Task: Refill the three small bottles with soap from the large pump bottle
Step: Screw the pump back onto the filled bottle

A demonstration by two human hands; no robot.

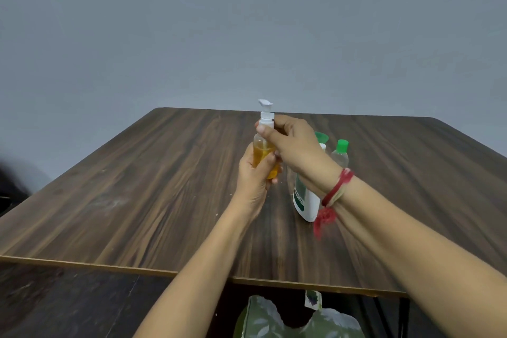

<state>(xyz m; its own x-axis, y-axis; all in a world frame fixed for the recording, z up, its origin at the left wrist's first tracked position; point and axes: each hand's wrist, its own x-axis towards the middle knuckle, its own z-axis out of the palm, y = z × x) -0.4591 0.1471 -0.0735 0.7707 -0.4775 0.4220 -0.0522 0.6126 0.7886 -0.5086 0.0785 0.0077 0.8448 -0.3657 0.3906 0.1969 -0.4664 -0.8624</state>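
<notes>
A plain indoor room, probably domestic, is suggested: a dark wood-grain laminate surface (137,186) is set against a bare grey-blue wall (247,22), and a crumpled plastic bag (263,318) is seen beneath its near edge.

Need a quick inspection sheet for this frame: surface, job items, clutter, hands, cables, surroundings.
Surface: dark wood-grain table, faint smudges.
Job's things: clear pump bottle with amber liquid, held in both hands; white bottle with green label, standing, partly hidden by the right wrist; small green-capped bottle behind it.
Clutter: nothing seen.
Grippers: left hand grips the pump bottle's body; right hand fingers pinch its white collar.
Cables: nothing seen.
Surroundings: grey wall; green patterned bag below the table edge.
</notes>
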